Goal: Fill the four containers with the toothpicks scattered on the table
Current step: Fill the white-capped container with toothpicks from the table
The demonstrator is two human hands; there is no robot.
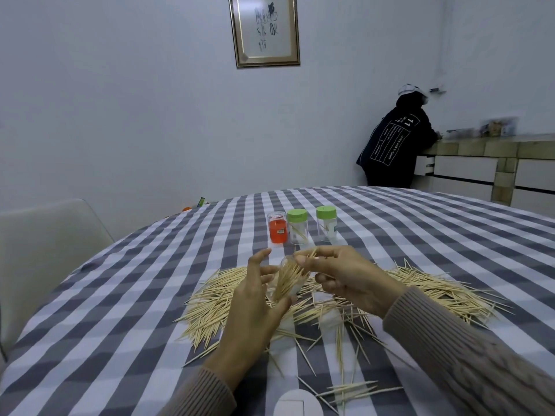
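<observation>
Centre of the frame: left hand (pixel 255 298) wrapped around a clear jar (pixel 286 280), held tilted, mouth toward the upper left, base down toward the palm. Right hand (pixel 345 276) just to the right of the jar, thumb and forefinger pinching a bundle of toothpicks (pixel 289 277), other fingers loosely curled. Bundle's long axis in line with the jar, lower ends seemingly already inside, though hard to be sure through the clear wall. Next push probably down and left along that axis. Loose toothpicks (pixel 435 289) heaped on the checked tablecloth (pixel 120 295) below both hands. Three more jars (pixel 297 226) upright just above the hands, two with green lids.
</observation>
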